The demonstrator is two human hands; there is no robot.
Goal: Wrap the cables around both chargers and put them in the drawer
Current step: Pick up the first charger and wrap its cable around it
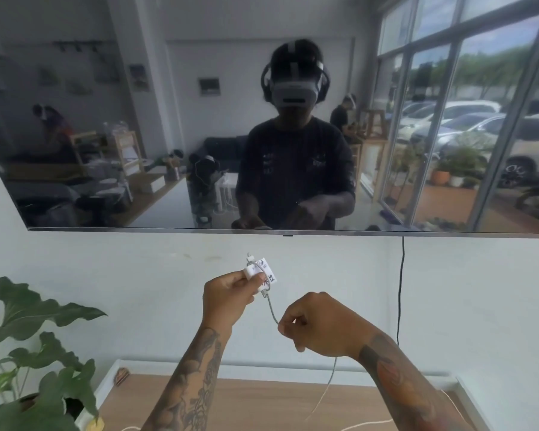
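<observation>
Wooden cabinet top (262, 399) sits lowest, slack trailing onto it. Above, right hand (318, 325) pinches the cable (273, 312), left hand (227, 298) grips the charger (260, 273) mid-wrap below the wall TV (168, 119). Next up is probably another loop, kept taut.

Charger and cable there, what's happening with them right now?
A person is winding a cable around a white charger. The left hand grips the charger in the air, with at least one loop on it. The right hand pinches the cable just below; the rest trails down to the wooden top.
</observation>
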